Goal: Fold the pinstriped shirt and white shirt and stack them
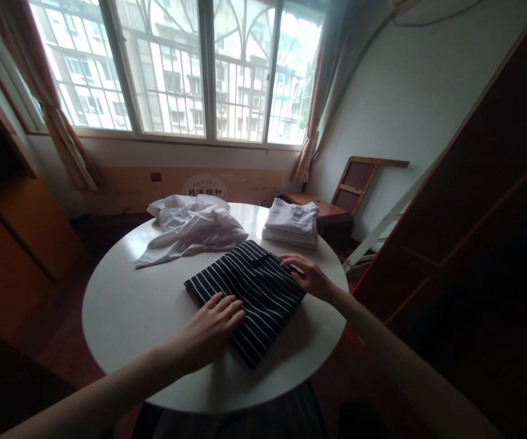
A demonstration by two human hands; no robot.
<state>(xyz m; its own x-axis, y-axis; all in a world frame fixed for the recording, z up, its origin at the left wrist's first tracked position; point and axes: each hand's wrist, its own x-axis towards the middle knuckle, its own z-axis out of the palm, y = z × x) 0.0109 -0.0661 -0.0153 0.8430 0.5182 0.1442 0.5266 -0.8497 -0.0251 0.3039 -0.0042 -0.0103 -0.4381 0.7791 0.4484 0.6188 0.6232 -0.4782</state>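
A black shirt with white stripes (258, 292) lies folded into a compact rectangle on the round white table (126, 311), turned at an angle to me. My left hand (220, 326) rests on its near left edge, fingers stretched out over the cloth. Across from it, my right hand (309, 275) touches the right edge of the shirt, its fingers loosely curved and apart. Neither hand grips the fabric.
A crumpled white garment (194, 228) lies at the table's back left. Folded white shirts (290, 224) are stacked at the back right. Beyond stand a low wooden cabinet (318, 204) and a white ladder (386, 222); the table's rim is rounded.
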